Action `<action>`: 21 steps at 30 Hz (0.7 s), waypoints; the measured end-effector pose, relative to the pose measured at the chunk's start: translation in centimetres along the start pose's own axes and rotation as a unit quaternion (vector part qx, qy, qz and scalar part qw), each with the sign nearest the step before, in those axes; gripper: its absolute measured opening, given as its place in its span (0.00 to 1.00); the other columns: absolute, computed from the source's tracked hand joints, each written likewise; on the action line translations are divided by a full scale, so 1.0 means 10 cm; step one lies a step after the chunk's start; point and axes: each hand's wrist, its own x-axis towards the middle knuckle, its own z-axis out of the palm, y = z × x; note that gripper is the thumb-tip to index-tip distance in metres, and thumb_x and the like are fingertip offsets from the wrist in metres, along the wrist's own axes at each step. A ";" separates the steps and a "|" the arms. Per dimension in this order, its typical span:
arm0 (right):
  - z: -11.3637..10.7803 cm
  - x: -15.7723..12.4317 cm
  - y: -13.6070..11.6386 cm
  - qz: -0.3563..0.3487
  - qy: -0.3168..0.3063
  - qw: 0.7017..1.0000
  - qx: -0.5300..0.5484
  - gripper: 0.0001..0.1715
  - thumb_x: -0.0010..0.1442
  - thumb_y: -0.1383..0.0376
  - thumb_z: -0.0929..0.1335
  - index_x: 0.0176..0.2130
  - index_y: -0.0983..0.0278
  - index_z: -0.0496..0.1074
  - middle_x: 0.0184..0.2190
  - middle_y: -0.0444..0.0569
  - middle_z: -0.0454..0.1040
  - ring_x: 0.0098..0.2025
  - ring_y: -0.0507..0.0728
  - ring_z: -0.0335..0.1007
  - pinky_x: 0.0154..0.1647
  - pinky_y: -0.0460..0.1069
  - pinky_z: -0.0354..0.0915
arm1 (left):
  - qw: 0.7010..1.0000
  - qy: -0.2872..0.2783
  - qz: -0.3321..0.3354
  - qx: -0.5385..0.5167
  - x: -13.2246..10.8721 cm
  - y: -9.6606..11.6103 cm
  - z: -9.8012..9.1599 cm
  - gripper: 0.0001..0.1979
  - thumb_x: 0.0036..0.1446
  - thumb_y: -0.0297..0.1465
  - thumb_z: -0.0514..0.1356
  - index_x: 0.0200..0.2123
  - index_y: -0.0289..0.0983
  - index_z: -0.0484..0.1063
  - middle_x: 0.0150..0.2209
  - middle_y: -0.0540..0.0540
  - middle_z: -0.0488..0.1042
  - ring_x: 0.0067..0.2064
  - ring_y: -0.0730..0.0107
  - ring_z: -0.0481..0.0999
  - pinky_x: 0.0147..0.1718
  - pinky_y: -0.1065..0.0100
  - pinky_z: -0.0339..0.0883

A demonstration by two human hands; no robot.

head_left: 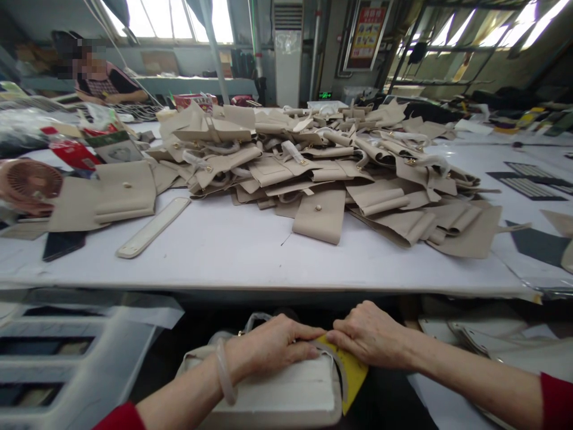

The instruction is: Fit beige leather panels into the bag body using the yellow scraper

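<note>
A beige and off-white handbag (286, 385) lies below the table's front edge, near my body. My left hand (284, 343) grips its upper right part, with the index finger reaching toward a yellow sheet (356, 382). This flat yellow piece sits against the bag's curved right end. My right hand (371, 337) is closed on the sheet's top edge, thumb and fingers pressed together, close to my left fingertips. Behind my left hand shows a plastic-wrapped handle (258, 318). The bag's underside is hidden.
A white table (233, 257) bears a large heap of beige bag pieces (286, 167). On its left are a long pale strip (154, 227) and a small fan (31, 186). A plastic crate (85, 370) stands lower left; pale panels (505, 334) lie lower right. A person (107, 83) sits beyond.
</note>
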 end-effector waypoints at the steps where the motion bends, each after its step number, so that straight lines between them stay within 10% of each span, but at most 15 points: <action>1: 0.01 0.00 -0.01 0.002 -0.003 1.000 0.003 0.33 0.72 0.51 0.51 0.28 0.60 0.71 0.23 0.48 0.78 0.26 0.57 0.75 0.25 0.52 0.38 | 1.000 0.004 0.006 0.001 0.00 -0.01 0.01 0.16 0.65 0.38 0.56 0.54 0.49 0.74 0.41 0.54 0.81 0.39 0.67 0.78 0.35 0.74 0.61; 21: 0.22 -0.18 -0.53 0.058 0.020 0.995 -0.075 0.22 0.73 0.62 0.53 0.41 0.62 0.72 0.28 0.49 0.78 0.26 0.56 0.75 0.21 0.48 0.44 | 0.975 0.073 0.015 0.207 -0.09 -0.05 0.19 0.18 0.66 0.45 0.52 0.51 0.48 0.76 0.44 0.46 0.81 0.43 0.57 0.80 0.38 0.67 0.67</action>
